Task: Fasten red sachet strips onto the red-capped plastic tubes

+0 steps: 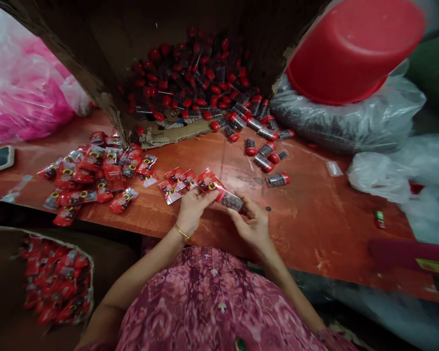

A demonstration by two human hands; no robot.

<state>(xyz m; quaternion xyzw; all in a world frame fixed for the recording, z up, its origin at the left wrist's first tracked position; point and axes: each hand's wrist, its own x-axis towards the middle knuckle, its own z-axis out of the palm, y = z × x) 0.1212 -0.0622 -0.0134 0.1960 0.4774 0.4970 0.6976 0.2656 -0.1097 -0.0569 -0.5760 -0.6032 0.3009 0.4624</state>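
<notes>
Where the wooden table (314,204) is spread with goods, a tipped cardboard box (106,44) is seen at its far side, heaped with red-capped tubes (190,78) that are spilled out onto the boards. A sack (54,282) at the lower left is filled with red packets, and a pile of sachets (91,170) is laid on the table's left part, so a good share of the packing is judged done. The box's heap and the loose tubes (263,146) beside it are judged not yet packed, and they look the larger part. At the near edge, a red sachet (208,181) is pinched by the left hand (192,209), fingers closed on it. A clear tube (232,201) is gripped between thumb and fingers of the right hand (252,224), its end set at the sachet's mouth, seemingly partly inside.
</notes>
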